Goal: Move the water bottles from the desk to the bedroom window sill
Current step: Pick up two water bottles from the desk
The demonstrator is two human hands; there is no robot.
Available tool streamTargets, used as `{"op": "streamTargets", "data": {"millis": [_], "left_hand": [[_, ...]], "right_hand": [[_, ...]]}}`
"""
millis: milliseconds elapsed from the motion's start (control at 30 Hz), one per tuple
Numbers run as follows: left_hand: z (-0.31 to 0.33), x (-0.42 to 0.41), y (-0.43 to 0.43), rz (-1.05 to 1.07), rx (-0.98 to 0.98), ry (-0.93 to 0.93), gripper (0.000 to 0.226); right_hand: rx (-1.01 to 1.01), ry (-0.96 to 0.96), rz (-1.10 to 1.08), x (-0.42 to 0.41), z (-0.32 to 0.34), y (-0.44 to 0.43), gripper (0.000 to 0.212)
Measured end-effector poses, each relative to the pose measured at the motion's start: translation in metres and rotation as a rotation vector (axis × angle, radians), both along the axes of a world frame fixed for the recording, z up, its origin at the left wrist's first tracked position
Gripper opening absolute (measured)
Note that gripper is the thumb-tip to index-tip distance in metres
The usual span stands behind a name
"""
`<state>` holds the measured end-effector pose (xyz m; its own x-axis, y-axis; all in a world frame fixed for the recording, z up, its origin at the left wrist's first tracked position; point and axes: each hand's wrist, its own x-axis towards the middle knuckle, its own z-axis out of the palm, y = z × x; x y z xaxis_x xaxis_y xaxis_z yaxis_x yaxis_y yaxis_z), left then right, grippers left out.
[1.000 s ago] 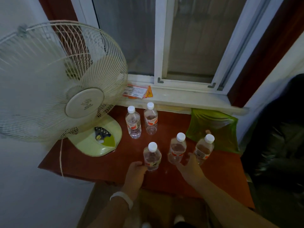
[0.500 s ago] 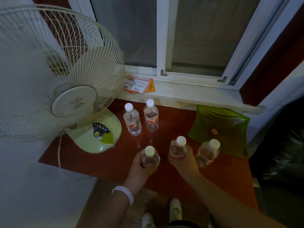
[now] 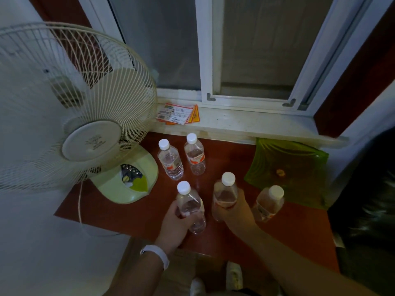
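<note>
The left hand (image 3: pixel 174 221) wraps one water bottle (image 3: pixel 190 207) and the right hand (image 3: pixel 236 212) another bottle (image 3: pixel 225 192), both low over the bench (image 3: pixel 224 163). Full, smooth plastic looks slippery and somewhat heavy; gripping mid-body seems safest.

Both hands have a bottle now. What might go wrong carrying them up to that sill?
The right hand grips its bottle right beside the loose bottle, so lifting could knock that one over. The window sill looks narrow, so a bottle set near its edge could tip back onto the desk. The left hand passes close to the fan.
</note>
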<state>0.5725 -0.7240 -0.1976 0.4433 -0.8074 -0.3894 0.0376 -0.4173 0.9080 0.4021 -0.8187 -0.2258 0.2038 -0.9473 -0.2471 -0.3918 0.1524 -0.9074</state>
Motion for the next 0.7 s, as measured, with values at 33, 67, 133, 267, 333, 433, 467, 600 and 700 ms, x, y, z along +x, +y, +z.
{"op": "streamTargets", "data": {"millis": [33, 67, 133, 267, 333, 433, 467, 600, 700], "left_hand": [[0.002, 0.000, 0.000, 0.000, -0.009, -0.011, 0.052], [0.005, 0.000, 0.000, 0.002, -0.021, -0.018, 0.048], [0.012, 0.000, 0.000, 0.011, -0.043, -0.021, 0.042], [0.027, 0.003, 0.001, 0.029, -0.111, -0.018, 0.033], [0.034, 0.006, 0.002, 0.020, -0.151, -0.011, 0.033], [0.040, 0.013, 0.002, -0.009, -0.209, 0.038, 0.037], [0.043, 0.015, 0.001, -0.024, -0.224, 0.060, 0.039], [0.051, 0.021, 0.002, -0.128, -0.286, 0.083, 0.037], [0.058, 0.019, 0.002, -0.222, -0.311, 0.114, 0.038]], "right_hand": [[-0.003, -0.018, 0.009, 0.001, 0.002, 0.000, 0.068], [0.005, -0.027, 0.021, 0.001, 0.005, 0.000, 0.069], [-0.005, -0.050, 0.036, 0.001, 0.007, -0.001, 0.072], [-0.042, -0.047, 0.024, -0.001, 0.024, 0.005, 0.068], [-0.052, -0.043, -0.002, -0.002, 0.033, 0.009, 0.064], [-0.063, -0.062, -0.041, -0.001, 0.046, 0.018, 0.069], [-0.061, -0.080, -0.054, -0.001, 0.050, 0.022, 0.068], [-0.087, -0.111, -0.144, -0.003, 0.070, 0.044, 0.061], [-0.099, -0.104, -0.203, -0.009, 0.081, 0.065, 0.056]]}}
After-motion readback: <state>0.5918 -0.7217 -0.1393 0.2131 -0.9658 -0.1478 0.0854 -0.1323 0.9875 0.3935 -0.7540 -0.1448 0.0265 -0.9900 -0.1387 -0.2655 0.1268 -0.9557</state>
